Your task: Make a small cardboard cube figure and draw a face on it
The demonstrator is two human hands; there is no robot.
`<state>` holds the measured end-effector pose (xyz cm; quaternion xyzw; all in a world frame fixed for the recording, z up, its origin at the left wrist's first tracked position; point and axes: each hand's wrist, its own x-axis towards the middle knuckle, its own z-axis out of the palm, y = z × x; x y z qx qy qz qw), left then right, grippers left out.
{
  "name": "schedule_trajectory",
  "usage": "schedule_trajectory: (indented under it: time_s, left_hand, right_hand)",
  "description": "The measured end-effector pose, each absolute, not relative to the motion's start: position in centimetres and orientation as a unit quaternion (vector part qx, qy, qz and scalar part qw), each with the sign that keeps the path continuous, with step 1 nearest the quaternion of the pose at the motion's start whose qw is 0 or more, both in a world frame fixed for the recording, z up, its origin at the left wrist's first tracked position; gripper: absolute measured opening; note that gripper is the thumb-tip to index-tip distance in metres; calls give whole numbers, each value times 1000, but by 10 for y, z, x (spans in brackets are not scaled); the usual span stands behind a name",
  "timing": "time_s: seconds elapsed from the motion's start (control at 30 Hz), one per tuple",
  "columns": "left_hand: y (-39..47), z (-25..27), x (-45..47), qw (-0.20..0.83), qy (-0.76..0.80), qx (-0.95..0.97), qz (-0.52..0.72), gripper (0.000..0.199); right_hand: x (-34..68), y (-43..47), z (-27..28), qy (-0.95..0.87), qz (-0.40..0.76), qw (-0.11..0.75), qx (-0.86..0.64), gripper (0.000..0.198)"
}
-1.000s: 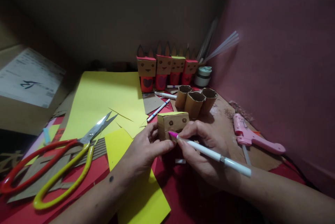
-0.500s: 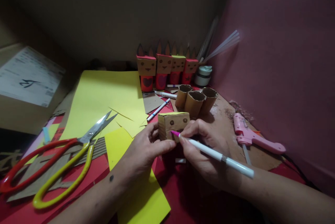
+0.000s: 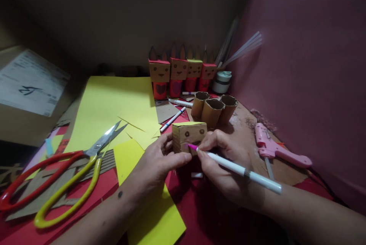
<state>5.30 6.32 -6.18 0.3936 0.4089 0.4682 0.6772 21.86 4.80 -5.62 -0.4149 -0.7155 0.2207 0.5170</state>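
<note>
A small cardboard box (image 3: 194, 127) with a yellow top and two drawn round eyes is gripped at its left and lower edge by my left hand (image 3: 162, 157). My right hand (image 3: 223, 161) pinches a white marker (image 3: 233, 165), its pink tip against or very near the box's front. A faint pink mark shows on the cardboard beside the tip. My right fingers cover the lower right of the box front. Just behind the box stand three open cardboard tubes (image 3: 212, 112).
Large scissors (image 3: 94, 153) with red and yellow handles lie left, partly over yellow paper (image 3: 114, 96). Finished box-headed figures (image 3: 160, 71) line the back. A pink glue gun (image 3: 274, 147) lies right, before the wall. Other markers (image 3: 173, 120) lie behind the box.
The marker has shifted slightly and its tip has moved a little off the spot, leaving a pink smudge visible on the box. My left hand keeps its hold.
</note>
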Motion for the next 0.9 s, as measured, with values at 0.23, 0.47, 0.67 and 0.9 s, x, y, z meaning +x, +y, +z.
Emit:
schedule_trajectory:
  time_s: [0.23, 0.47, 0.67, 0.9]
  left_hand:
    - [64, -62, 52, 685, 402, 389, 467, 57]
    - [63, -60, 53, 677, 412, 393, 467, 53]
    - [63, -62, 53, 682, 408, 388, 466, 51]
    - [64, -63, 54, 684, 399, 390, 469, 53]
  right_hand:
    - [219, 48, -59, -725, 212, 520, -399, 10]
    - [218, 46, -51, -688, 295, 517, -414, 12]
    - [219, 48, -51, -700, 262, 518, -416, 11]
    - [220, 47, -58, -726, 217, 511, -405, 11]
